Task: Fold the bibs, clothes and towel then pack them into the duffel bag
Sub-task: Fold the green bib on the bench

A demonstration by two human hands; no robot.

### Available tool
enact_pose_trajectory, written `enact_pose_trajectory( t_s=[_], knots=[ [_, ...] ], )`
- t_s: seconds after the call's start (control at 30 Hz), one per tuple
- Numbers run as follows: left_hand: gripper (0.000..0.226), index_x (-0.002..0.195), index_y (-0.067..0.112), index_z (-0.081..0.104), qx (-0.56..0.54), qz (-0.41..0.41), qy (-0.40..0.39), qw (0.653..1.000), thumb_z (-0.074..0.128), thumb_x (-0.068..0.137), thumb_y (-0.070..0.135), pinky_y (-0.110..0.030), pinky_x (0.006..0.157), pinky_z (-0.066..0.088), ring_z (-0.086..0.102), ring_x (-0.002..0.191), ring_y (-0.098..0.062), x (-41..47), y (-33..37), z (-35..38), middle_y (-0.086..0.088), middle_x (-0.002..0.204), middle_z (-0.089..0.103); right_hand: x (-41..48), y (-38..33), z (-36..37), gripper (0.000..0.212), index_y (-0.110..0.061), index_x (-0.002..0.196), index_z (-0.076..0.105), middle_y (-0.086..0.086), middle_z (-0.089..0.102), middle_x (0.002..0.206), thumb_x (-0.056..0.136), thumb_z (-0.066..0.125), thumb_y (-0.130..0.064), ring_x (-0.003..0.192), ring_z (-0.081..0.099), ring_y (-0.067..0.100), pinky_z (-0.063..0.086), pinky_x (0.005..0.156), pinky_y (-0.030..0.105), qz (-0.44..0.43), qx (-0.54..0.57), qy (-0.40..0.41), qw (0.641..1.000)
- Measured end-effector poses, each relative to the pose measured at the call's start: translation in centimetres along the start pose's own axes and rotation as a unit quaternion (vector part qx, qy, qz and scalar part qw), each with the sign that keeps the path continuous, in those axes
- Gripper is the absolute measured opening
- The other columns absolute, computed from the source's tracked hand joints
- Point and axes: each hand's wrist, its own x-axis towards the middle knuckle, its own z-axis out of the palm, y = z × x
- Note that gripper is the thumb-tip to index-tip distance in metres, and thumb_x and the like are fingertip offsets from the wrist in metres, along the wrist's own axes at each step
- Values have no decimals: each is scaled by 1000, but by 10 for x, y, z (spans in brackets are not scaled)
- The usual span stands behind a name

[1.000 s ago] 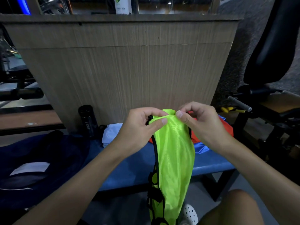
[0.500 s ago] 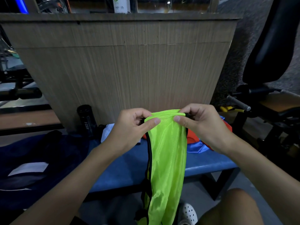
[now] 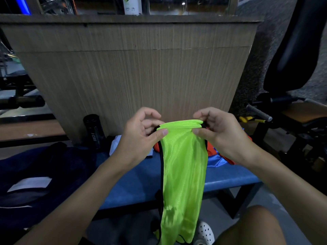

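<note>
Hanging at lower centre of the frame, neon green bib pinched at its top edge, left hand and right hand each with grip closed on the fabric, blue bench behind, dark duffel bag at lower left, orange and blue clothes laid on the bench, black bottle farther back.

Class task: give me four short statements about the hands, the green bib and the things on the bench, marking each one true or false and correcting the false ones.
1. The left hand and the right hand both pinch the top edge of the green bib. True.
2. The green bib lies flat on the blue bench. False: it hangs down from the hands in front of the bench.
3. An orange cloth lies on the bench behind the bib. True.
4. The black bottle lies on its side. False: it stands upright in front of the wooden panel.
</note>
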Motion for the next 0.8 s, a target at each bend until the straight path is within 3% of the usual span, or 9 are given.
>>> enact_pose_trajectory(
  t_s=[0.07,0.13,0.23,0.37,0.47,0.57,0.67,0.8],
  knots=[
    [37,99,17,52,-13,-4,7,1000,69,82,-12,-25,77,58,71,79,-13,1,2,0,-2,84,75,-2,-1,-1,30,-20,92,62,1,65,86,83,68,8,78,61,7,52,78,28,11,-8,-10,1000],
    [40,101,16,52,-30,-2,18,999,70,81,-13,-22,75,56,71,79,-12,3,5,0,-1,84,75,-2,-1,-2,28,-22,89,63,2,66,85,85,67,6,77,62,11,54,80,41,26,-24,-7,999],
    [40,107,14,53,-68,-13,45,997,71,81,-11,-21,76,55,71,81,-12,2,3,5,-2,86,76,0,-2,-3,25,-18,81,62,7,63,78,86,67,6,73,58,18,51,72,51,15,-42,10,999],
    [37,107,15,54,-82,-32,70,994,72,82,-5,-29,81,55,69,77,-13,1,-3,9,-2,80,75,2,-4,-4,22,-9,85,59,11,64,80,88,60,12,75,58,17,48,74,40,3,-31,6,1000],
    [39,107,15,53,-86,-23,68,994,74,81,-5,-37,84,56,68,78,-17,3,0,11,-4,82,74,1,0,-7,18,-4,95,61,17,69,89,89,57,13,78,60,17,49,75,42,17,-41,-23,999],
    [40,107,15,54,-79,-11,50,996,75,80,-7,-42,85,55,66,80,-20,4,2,14,-6,85,73,3,2,-7,24,-14,104,64,3,69,90,86,68,2,77,60,7,50,76,33,5,-76,-30,997],
    [40,108,15,54,-77,-3,47,996,75,80,-4,-37,83,56,66,81,-18,4,3,17,-4,86,73,4,1,-6,19,-27,88,65,-13,65,76,89,69,-9,70,57,-4,46,68,19,-31,-138,-20,990],
    [40,112,15,55,-88,-33,40,995,73,82,-3,-39,87,55,67,84,-18,0,-4,21,-3,88,75,4,-1,-5,24,-32,80,62,-17,62,71,91,67,-11,68,56,-5,43,66,17,-51,-166,0,985]
  ],
)
